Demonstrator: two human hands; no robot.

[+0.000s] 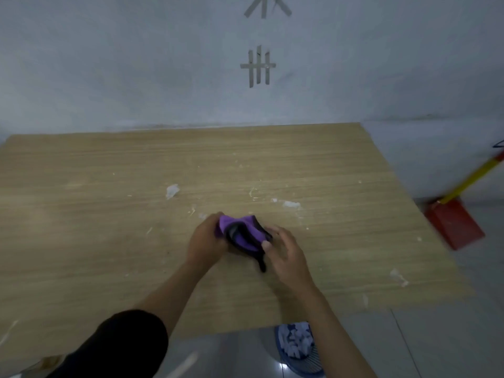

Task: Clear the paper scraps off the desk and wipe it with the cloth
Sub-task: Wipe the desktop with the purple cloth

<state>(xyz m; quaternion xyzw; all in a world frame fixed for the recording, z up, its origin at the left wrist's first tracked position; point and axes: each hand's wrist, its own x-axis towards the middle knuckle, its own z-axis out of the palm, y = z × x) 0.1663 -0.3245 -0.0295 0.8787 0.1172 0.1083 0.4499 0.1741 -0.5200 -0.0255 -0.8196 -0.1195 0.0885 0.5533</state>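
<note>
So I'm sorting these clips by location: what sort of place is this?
Probably a plain workroom or utility room: a wooden desk against a painted wall with tape marks, a red dustpan on tiled floor, and a blue basket of paper scraps below the desk edge.

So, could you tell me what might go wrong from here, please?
First, larger paper scraps lie on the desk, one near its right edge; wiping now could push them onto the floor, missing the blue basket. Second, the cloth is bunched between the left hand and right hand, so it may only scatter the fine crumbs.
</note>
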